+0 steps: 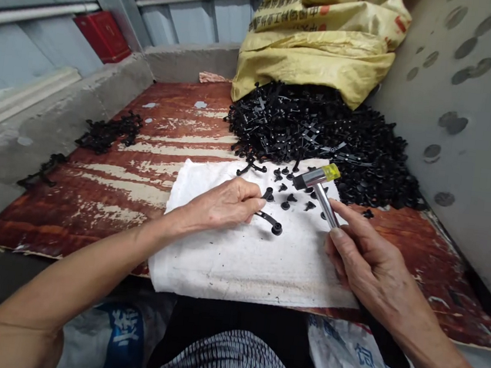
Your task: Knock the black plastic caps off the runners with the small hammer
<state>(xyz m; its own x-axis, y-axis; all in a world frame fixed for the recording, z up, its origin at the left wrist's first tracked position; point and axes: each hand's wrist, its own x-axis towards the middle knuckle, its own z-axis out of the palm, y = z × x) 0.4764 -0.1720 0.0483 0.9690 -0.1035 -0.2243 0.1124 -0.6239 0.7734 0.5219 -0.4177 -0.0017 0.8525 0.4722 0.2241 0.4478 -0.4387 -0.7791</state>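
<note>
1. Hammer (323,203) gripped in my right hand (363,259);
2. black part (270,219) pinched by my left hand (229,204), small pieces (292,198) just beyond;
3. tapping seems the step; next calls for steadying the part.

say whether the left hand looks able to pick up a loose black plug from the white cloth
Probably not right away: the left hand is closed around a curved black part. Otherwise the way looks free, as the nearest black plugs lie close by, uncovered.
</note>
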